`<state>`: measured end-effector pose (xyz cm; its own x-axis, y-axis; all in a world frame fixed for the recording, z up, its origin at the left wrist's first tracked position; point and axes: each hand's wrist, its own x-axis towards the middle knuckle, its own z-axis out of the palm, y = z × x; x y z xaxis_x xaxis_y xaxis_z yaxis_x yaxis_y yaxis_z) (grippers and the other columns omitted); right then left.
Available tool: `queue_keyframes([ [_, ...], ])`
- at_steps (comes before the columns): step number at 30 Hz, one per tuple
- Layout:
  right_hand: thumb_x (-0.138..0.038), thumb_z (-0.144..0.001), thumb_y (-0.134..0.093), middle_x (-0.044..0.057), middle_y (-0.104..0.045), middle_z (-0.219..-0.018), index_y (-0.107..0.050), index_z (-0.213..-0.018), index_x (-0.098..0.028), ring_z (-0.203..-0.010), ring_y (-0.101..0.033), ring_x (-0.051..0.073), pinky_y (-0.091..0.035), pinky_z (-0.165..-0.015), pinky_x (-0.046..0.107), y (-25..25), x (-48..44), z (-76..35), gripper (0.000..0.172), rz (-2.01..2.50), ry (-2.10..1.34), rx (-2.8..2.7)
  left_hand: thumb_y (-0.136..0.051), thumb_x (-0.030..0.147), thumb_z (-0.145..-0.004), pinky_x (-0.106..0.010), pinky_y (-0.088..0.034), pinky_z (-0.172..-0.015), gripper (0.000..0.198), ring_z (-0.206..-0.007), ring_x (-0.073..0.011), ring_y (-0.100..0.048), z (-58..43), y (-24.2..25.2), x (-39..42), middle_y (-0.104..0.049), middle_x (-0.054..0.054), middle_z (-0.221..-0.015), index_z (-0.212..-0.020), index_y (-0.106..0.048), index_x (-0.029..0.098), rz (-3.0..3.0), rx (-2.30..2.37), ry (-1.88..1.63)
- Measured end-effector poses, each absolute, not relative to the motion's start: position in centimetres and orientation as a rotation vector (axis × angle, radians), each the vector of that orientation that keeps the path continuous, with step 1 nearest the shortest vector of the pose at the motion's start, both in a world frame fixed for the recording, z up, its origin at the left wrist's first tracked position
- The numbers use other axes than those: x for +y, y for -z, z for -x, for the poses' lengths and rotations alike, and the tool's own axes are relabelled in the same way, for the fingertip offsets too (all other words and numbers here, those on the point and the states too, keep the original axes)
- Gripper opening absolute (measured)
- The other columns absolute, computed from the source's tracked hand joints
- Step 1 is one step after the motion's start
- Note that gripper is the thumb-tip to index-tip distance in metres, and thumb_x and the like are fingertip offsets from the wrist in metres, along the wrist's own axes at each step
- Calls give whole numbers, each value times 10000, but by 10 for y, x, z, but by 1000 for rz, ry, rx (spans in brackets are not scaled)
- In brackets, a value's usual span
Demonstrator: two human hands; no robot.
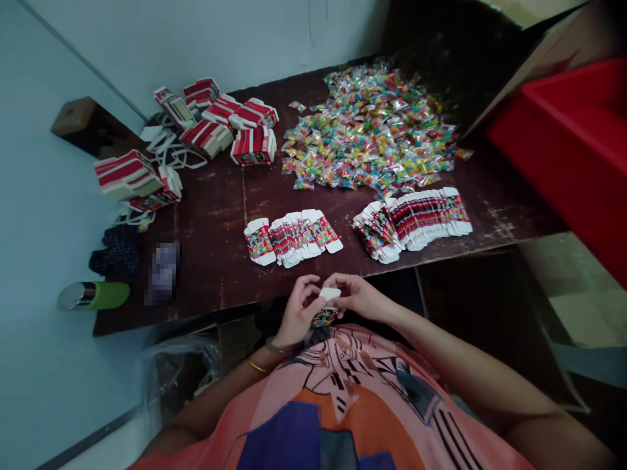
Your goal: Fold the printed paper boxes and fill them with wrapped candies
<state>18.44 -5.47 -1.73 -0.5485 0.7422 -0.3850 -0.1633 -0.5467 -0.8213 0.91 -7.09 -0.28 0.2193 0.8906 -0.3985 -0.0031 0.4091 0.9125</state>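
Note:
A small printed candy box [325, 317] with a white end flap is held between both hands, close to my body at the table's front edge. My left hand [300, 308] grips its left side, thumb near the flap. On the right side, my right hand [358, 297] pinches the box by the flap. Just beyond the hands lies a fanned row of flat printed boxes [294, 238]. A longer row of flat boxes [424, 219] lies to its right. Behind them spreads a big heap of small wrapped candies [372, 130] in clear packets.
Bundled stacks of flat boxes [208, 134] and white straps [171, 149] lie at the back left. A green bottle [105, 296], dark cloth [117, 251] and a blurred object [163, 271] are at the left. A red bin [573, 143] juts in at right.

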Motion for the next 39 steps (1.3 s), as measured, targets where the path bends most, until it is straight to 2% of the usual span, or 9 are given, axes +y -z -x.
queue_keyframes([
  [3,-364,-848,-612,12,-600,-788,-686,-741,-150,-676,-562,112,-484,-612,238,9,-53,-181,251,1048,-1800,-1468,-586,163,-699,-239,-422,-682,556,-707,-125,-550,-9,10,-68,-593,24,-814,-1230,-430,222,-691,1046,-743],
  [6,-369,-904,-531,36,-617,-807,-701,-662,-150,-743,-578,134,-469,-697,267,8,-51,-178,368,1069,-1663,-1606,-575,137,-681,-252,-431,-725,530,-745,-131,-567,-5,14,-66,-596,12,-816,-1199,-487,198,-598,982,-752],
  [10,-324,-868,-600,46,-648,-874,-740,-931,-193,-823,-611,161,-487,-754,290,14,-50,-176,201,1106,-1599,-1628,-601,182,-688,-326,-430,-872,562,-966,-200,-579,6,17,-68,-614,-56,-1033,-1239,-498,201,-566,830,-765],
  [14,-240,-915,-511,88,-620,-1076,-659,-1153,-223,-997,-588,191,-485,-871,343,15,-64,-176,281,1037,-1310,-1939,-661,148,-707,-351,-378,-976,613,-1139,-225,-506,17,24,-71,-533,-79,-1246,-1284,-479,243,-727,826,-711],
  [21,-242,-900,-546,86,-625,-1077,-642,-1168,-237,-987,-568,213,-481,-864,361,3,-21,-190,285,853,-963,-2461,-621,137,-756,-342,-396,-935,704,-1022,-188,-545,25,10,-54,-575,-65,-1110,-1395,-344,240,-1034,930,-563],
  [27,-178,-812,-632,189,-562,-1219,-604,-1183,-119,-1093,-495,309,-373,-924,440,-1,125,-248,377,1747,-289,-2102,-576,136,-755,-319,-405,-879,441,-931,-184,-546,72,-37,-29,-590,-28,-1005,-1183,-597,240,-1611,1032,-86],
  [30,-122,-786,-608,188,-633,-1087,-636,-1090,-92,-1013,-532,296,-378,-866,400,5,162,-267,307,1816,-264,-2038,-601,159,-732,-321,-425,-831,224,-863,-189,-553,95,-46,-30,-602,-18,-917,-943,-666,197,-1680,1077,73],
  [35,-229,-852,-517,99,-671,-832,-635,-945,-139,-785,-585,215,-413,-710,301,1,146,-252,175,1804,-322,-1948,-554,307,-848,-366,-504,-798,325,-921,-207,-589,90,-30,-39,-591,-79,-1079,-1148,-502,191,-1092,986,-383],
  [39,-381,-947,-404,27,-651,-766,-578,-944,-172,-655,-576,143,-408,-585,234,-21,78,-214,272,1338,-984,-1928,-565,301,-849,-339,-549,-684,368,-928,-233,-601,51,-10,-35,-582,-108,-1066,-1176,-449,177,-869,974,-664],
])
